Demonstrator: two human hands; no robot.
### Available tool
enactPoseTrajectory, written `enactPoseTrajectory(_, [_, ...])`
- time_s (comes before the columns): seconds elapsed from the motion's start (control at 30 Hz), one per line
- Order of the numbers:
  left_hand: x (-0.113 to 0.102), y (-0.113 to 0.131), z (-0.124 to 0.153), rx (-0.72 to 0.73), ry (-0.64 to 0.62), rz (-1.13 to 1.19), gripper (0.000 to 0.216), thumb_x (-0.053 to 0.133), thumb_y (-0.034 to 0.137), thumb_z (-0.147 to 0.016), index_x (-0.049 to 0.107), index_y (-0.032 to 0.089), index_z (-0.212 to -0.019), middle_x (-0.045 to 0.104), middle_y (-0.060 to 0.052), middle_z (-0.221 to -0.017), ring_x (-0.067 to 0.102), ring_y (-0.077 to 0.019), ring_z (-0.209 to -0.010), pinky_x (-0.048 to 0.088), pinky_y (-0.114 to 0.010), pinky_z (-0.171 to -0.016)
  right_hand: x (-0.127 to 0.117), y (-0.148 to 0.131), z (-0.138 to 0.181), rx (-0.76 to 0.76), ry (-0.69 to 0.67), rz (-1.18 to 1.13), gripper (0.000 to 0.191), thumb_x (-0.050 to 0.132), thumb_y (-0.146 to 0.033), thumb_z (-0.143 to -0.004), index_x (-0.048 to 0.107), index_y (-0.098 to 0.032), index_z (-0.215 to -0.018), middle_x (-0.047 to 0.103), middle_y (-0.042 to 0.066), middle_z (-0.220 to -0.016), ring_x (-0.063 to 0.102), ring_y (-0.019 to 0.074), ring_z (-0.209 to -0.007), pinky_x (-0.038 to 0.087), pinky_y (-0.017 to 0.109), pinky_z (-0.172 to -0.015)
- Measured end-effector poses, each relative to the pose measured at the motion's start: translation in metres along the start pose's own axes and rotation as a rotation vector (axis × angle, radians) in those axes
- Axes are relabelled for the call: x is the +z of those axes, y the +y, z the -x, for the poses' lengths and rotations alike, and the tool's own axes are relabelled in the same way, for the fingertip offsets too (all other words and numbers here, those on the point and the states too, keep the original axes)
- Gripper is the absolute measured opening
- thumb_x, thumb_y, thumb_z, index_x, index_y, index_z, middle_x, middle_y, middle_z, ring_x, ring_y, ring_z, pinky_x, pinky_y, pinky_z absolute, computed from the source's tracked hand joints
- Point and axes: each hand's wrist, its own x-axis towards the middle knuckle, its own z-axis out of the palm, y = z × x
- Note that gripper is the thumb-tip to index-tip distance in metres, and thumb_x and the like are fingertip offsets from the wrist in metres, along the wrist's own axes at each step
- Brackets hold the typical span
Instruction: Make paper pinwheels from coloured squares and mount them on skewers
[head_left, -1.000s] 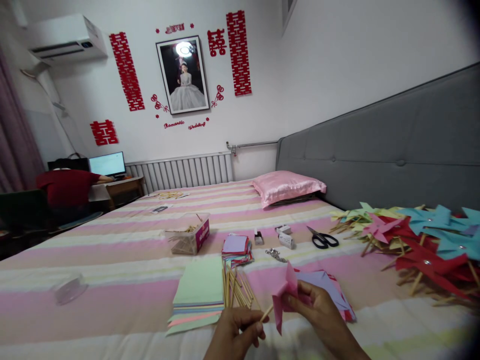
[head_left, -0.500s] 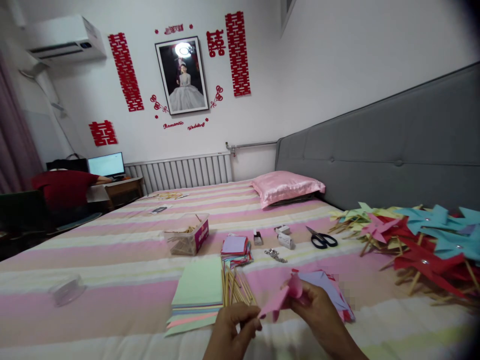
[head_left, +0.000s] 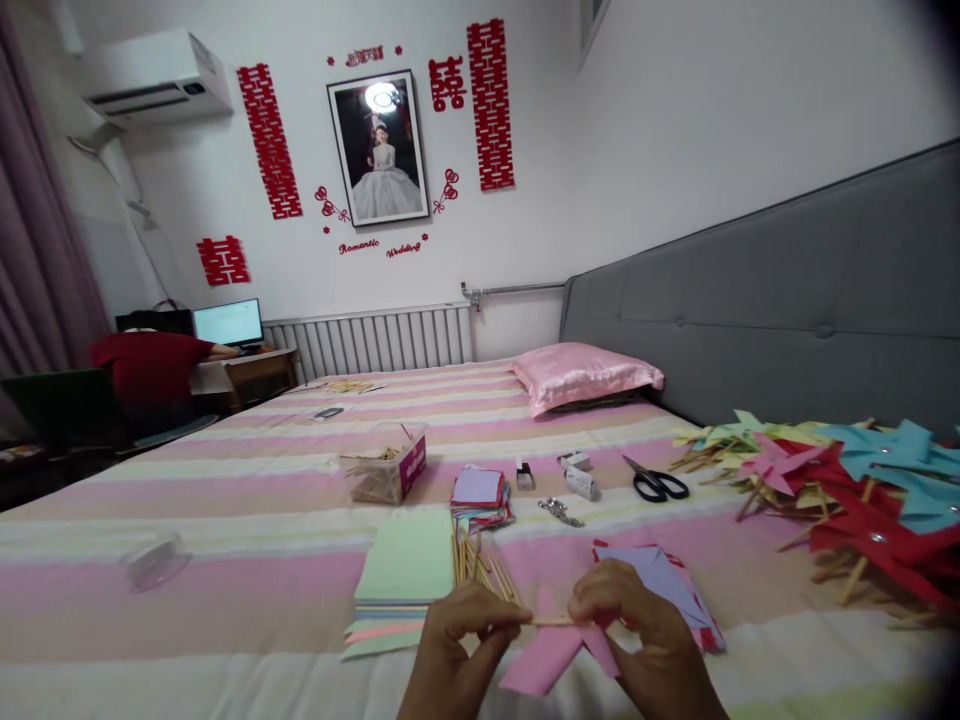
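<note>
We're holding the pink paper point(head_left: 538, 664) over the near part of the bed point(head_left: 262, 625), folded blades hanging below the stick point(head_left: 550, 621). Our left hand point(head_left: 471, 638) is pinching the stick's left end; our right hand point(head_left: 641, 635) is gripping the paper where the stick is meeting it, fingers hiding the exact join. Just beyond the left hand, loose sticks point(head_left: 484, 570) are lying beside the green sheets point(head_left: 407, 556). Purple-topped papers point(head_left: 667, 580) are lying just beyond the right hand. Across mid-bed, left to right, we're noting: stick box point(head_left: 379, 486), small paper stack point(head_left: 478, 488), silver bits point(head_left: 561, 513), white boxes point(head_left: 581, 485), scissors point(head_left: 658, 486). Pinwheels point(head_left: 844, 490) are lying heaped along the headboard point(head_left: 765, 290) edge; the pillow point(head_left: 589, 375) is resting near the far headboard corner. Clear lid point(head_left: 156, 565) is sitting toward the left edge, phone point(head_left: 328, 413) nearer the far edge. Past the far left corner, a person in red point(head_left: 154, 365) is leaning at a desk point(head_left: 262, 372).
</note>
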Motion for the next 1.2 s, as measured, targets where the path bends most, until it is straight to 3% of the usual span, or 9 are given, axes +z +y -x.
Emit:
enactPoseTrajectory(0.3, [-0.004, -0.001, 0.001, -0.039, -0.032, -0.020, 0.021, 0.057, 0.029, -0.077, 0.074, 0.017, -0.078, 0.064, -0.009, -0.065, 0.057, -0.0187, -0.066, 0.042, -0.028, -0.063, 0.000, -0.005, 0.000, -0.044, -0.122, 0.075, 0.012, 0.051, -0.012, -0.075, 0.052, -0.024, -0.076, 0.061, -0.001, -0.071, 0.056, 0.0183, -0.070, 0.041, 0.035, -0.070])
enactPoseTrajectory(0.53, [-0.003, -0.003, 0.002, -0.063, -0.072, -0.043, 0.019, 0.057, 0.026, -0.077, 0.074, 0.016, -0.078, 0.064, -0.009, -0.064, 0.056, -0.0183, -0.065, 0.040, -0.028, -0.061, -0.003, -0.003, 0.000, -0.050, -0.256, 0.121, 0.007, 0.046, -0.021, -0.082, 0.047, -0.023, -0.075, 0.055, -0.001, -0.070, 0.053, 0.0177, -0.067, 0.038, 0.036, -0.071])
enactPoseTrajectory(0.9, [0.002, -0.001, 0.002, -0.059, -0.062, -0.041, 0.018, 0.056, 0.026, -0.078, 0.073, 0.020, -0.080, 0.066, -0.008, -0.067, 0.055, -0.0168, -0.064, 0.040, -0.026, -0.061, -0.004, -0.005, 0.000, -0.064, -0.253, 0.155, 0.017, 0.039, -0.032, -0.087, 0.045, -0.022, -0.074, 0.052, 0.001, -0.068, 0.051, 0.0187, -0.065, 0.039, 0.033, -0.065])
enactPoseTrajectory(1.07, [0.008, -0.006, 0.003, -0.133, -0.050, -0.004, 0.022, 0.053, 0.030, -0.079, 0.072, 0.022, -0.087, 0.069, -0.008, -0.078, 0.058, -0.0191, -0.074, 0.042, -0.028, -0.070, -0.005, 0.002, 0.004, 0.128, -0.213, 0.129, 0.013, 0.043, -0.031, -0.085, 0.048, -0.023, -0.077, 0.055, 0.003, -0.075, 0.052, 0.0205, -0.073, 0.042, 0.032, -0.066])
enactPoseTrajectory(1.2, [0.013, -0.015, 0.003, -0.276, -0.076, 0.151, 0.024, 0.054, 0.032, -0.077, 0.069, 0.016, -0.087, 0.066, -0.007, -0.074, 0.055, -0.0167, -0.067, 0.041, -0.026, -0.062, -0.004, 0.004, 0.000, 0.386, -0.192, 0.000, 0.017, 0.047, -0.037, -0.083, 0.053, -0.022, -0.079, 0.058, 0.003, -0.080, 0.056, 0.0209, -0.079, 0.045, 0.030, -0.071])
